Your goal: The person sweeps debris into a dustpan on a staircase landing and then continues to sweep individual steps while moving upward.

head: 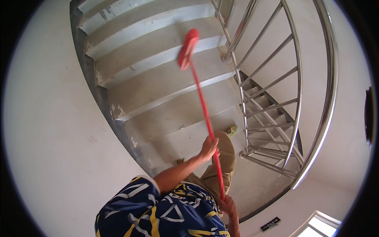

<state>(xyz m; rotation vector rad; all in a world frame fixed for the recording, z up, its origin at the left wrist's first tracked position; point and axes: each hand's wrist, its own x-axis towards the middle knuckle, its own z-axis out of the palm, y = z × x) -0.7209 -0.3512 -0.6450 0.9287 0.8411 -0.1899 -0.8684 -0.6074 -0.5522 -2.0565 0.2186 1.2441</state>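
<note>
A red long-handled broom (204,108) stretches ahead of me over concrete stairs (165,75). Around the middle of its handle closes my left hand (209,149). Lower down, near the handle's end and close to my waist, my right hand (227,205) grips it too. The red broom head (188,49) is blurred and appears over the steps on the right half of the flight; I cannot tell whether it touches a tread.
Along the right runs a stainless steel railing (298,77), with a lower flight (266,103) beyond it. A white wall (59,118) with a dark skirting band (97,89) borders the left. An exit sign (270,224) and a window (318,226) are at the lower right.
</note>
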